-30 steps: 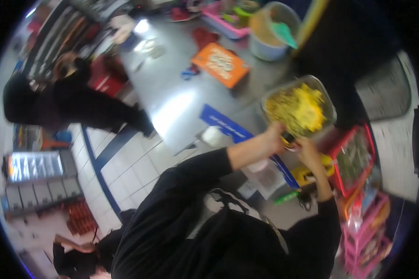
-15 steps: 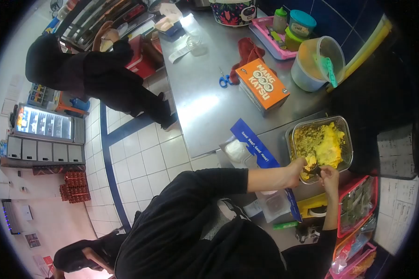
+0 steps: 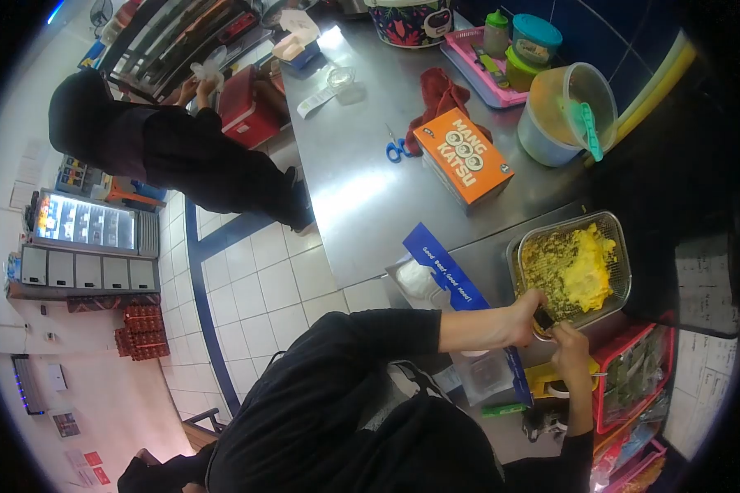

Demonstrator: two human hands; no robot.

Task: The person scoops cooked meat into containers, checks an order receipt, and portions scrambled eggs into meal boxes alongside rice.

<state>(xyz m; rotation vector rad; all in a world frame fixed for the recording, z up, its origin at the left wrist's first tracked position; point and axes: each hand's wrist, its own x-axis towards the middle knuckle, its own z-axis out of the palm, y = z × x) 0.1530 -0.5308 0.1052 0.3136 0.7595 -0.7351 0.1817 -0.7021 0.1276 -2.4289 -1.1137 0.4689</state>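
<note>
A wire mesh basket [image 3: 625,263] sits at the right of the counter, with a mound of yellow scrambled-egg-like food [image 3: 592,271] and dark speckled bits inside. My left hand [image 3: 528,319] is over its near-left corner, fingers closed around a small black object [image 3: 543,319] whose kind I cannot make out. Close beside it, my right hand [image 3: 569,345] is at the basket's near rim, its fingertips pinched against the lower end of that same black piece. Beneath my left forearm are a blue printed sleeve [image 3: 448,267] and clear plastic containers [image 3: 487,371].
An orange box [image 3: 464,156], blue scissors [image 3: 397,149], a red cloth [image 3: 444,94] and a clear tub [image 3: 543,131] with a turquoise utensil stand on the steel counter. A red-rimmed tray [image 3: 633,374] is right of my right hand. A co-worker [image 3: 181,152] stands across the left aisle.
Both hands have drawn back to the basket's near edge. The yellow clump by my left hand no longer shows there. The co-worker's hands now hold something whitish and translucent.
</note>
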